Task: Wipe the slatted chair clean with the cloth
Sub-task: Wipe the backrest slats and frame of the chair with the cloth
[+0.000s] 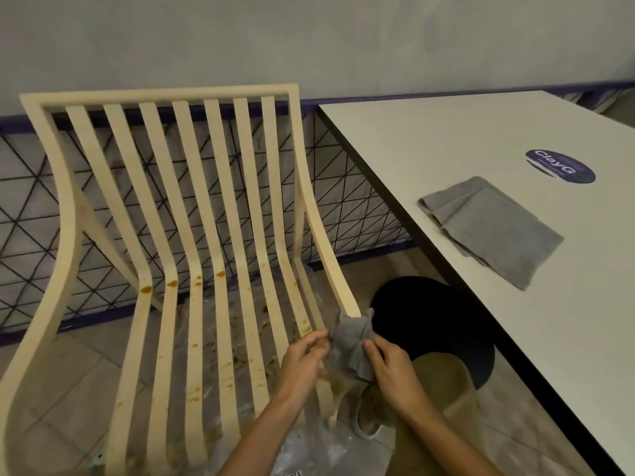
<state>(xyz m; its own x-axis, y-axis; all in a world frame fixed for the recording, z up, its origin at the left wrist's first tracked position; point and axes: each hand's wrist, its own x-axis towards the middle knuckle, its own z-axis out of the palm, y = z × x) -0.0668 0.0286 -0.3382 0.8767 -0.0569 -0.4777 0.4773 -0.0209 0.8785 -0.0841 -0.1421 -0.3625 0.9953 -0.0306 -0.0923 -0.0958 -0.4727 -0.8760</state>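
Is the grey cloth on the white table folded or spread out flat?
Folded. The spare cloth lies flat on the table, with stepped layer edges showing along its left side.

Cream slatted chair [170, 297] with orange-brown stains; crumpled grey cloth [350, 345] at its right rail end.

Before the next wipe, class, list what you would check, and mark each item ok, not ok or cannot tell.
1. Grip on the cloth: ok; left hand and right hand both pinch it.
2. Contact with the chair: ok; the cloth meets the end of the armrest nearest the table.
3. Clean slats: not ok; orange stains show.
4. Reserve: ok; a spare cloth lies folded on the table.
5. Floor cover: ok; a plastic sheet lies under the seat.
6. Clean wiping face on the cloth: cannot tell.
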